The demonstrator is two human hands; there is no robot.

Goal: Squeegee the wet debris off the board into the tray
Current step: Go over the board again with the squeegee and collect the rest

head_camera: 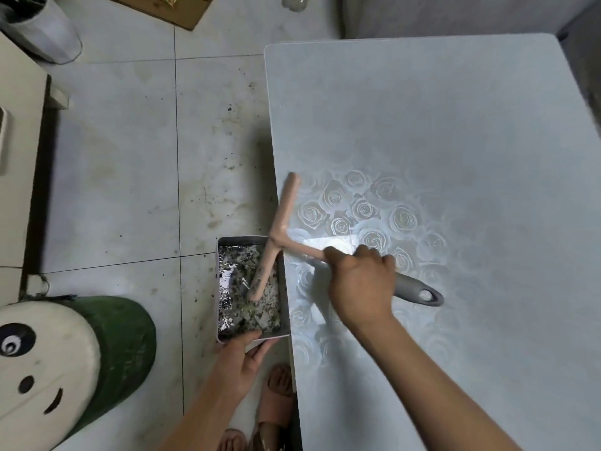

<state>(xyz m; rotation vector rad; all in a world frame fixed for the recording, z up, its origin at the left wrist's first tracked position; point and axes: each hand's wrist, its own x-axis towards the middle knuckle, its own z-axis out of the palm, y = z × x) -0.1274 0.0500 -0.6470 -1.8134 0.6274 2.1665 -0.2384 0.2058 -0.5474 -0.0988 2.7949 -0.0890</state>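
Right grip (361,284) clenched on the squeegee (282,219) handle, blade at the counter (455,141) edge, its lower end over the tray (242,239); my left grip (242,361) holds the tray's near rim against that edge to catch runoff, I'd say. Wet debris (247,307) sits in the tray; counter looks glossy with a rose pattern, tiled floor (130,157) speckled with dirt.

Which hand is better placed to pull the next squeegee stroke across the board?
Right. The right hand grips the pink T-shaped squeegee by its handle, over the pale rose-patterned board; the left hand holds the pale rectangular tray at the board's edge.
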